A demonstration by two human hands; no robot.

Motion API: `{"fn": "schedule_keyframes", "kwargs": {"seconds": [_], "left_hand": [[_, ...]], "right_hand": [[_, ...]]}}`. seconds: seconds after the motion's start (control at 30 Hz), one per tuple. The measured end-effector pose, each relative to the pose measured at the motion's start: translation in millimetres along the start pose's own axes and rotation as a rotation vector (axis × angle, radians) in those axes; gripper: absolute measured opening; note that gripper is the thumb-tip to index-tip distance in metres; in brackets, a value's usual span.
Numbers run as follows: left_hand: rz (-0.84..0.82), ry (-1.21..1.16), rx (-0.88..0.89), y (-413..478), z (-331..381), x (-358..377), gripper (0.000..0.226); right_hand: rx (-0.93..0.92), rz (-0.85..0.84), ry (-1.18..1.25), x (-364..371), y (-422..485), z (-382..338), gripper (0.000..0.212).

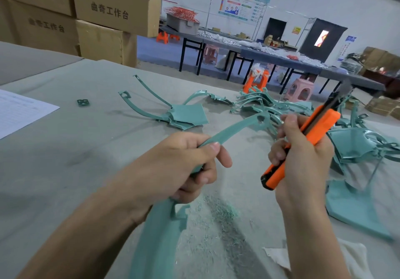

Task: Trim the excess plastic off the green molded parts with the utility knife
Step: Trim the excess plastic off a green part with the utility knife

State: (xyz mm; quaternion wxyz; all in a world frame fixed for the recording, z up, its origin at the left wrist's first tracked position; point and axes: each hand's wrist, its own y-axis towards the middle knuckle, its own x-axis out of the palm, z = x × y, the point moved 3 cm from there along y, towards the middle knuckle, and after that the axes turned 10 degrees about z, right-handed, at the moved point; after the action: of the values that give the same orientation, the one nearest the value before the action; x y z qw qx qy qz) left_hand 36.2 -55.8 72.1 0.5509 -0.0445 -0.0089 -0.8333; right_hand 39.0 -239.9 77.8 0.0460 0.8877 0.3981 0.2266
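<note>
My left hand (186, 164) grips a long curved green molded part (236, 127) around its middle; one end arcs up to the right, the other runs down toward me past my wrist. My right hand (303, 155) holds an orange utility knife (307, 136) tilted, blade end up to the right and away from the part. The knife tip is blurred. Fine green shavings (218, 213) lie on the table below my hands.
A heap of green parts (281, 107) lies at the right, and a few more green parts (186, 116) sit in the middle of the grey table (65, 149). A paper sheet (19, 112) lies at the left. Cardboard boxes (104, 14) stand behind.
</note>
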Motion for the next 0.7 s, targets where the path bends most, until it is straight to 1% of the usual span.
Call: {"fn": "schedule_keyframes", "kwargs": {"seconds": [0.03, 0.1, 0.17, 0.23, 0.33, 0.43, 0.57, 0.7], "left_hand": [[-0.032, -0.043, -0.019, 1.0, 0.0, -2.0, 0.028], [-0.089, -0.12, -0.049, 2.6, 0.4, -5.4, 0.023], [-0.133, -0.17, -0.07, 4.1, 0.3, -7.1, 0.021], [-0.155, -0.201, -0.09, 5.8, -1.5, -7.4, 0.021], [-0.163, -0.212, -0.113, 7.9, -5.5, -7.3, 0.02], [-0.161, -0.198, -0.117, 9.9, -7.4, -8.7, 0.02], [-0.151, -0.154, -0.106, 11.0, -9.5, -11.8, 0.021], [-0.193, -0.172, -0.11, 11.9, -10.1, -13.6, 0.022]], "right_hand": [[0.016, -0.017, 0.002, -2.3, 2.3, -1.4, 0.02], [0.068, -0.071, 0.014, -5.9, 6.9, -3.0, 0.021], [0.147, -0.168, 0.034, -6.5, 9.3, -3.6, 0.018], [0.223, -0.291, 0.064, -4.6, 8.3, -2.5, 0.028], [0.243, -0.408, 0.033, 1.3, 3.6, 0.8, 0.029], [0.238, -0.388, 0.015, 3.1, 4.2, 4.6, 0.041], [0.27, -0.391, 0.051, 2.1, 6.8, 5.9, 0.042], [0.327, -0.415, 0.112, 2.6, 8.0, 8.4, 0.045]]}}
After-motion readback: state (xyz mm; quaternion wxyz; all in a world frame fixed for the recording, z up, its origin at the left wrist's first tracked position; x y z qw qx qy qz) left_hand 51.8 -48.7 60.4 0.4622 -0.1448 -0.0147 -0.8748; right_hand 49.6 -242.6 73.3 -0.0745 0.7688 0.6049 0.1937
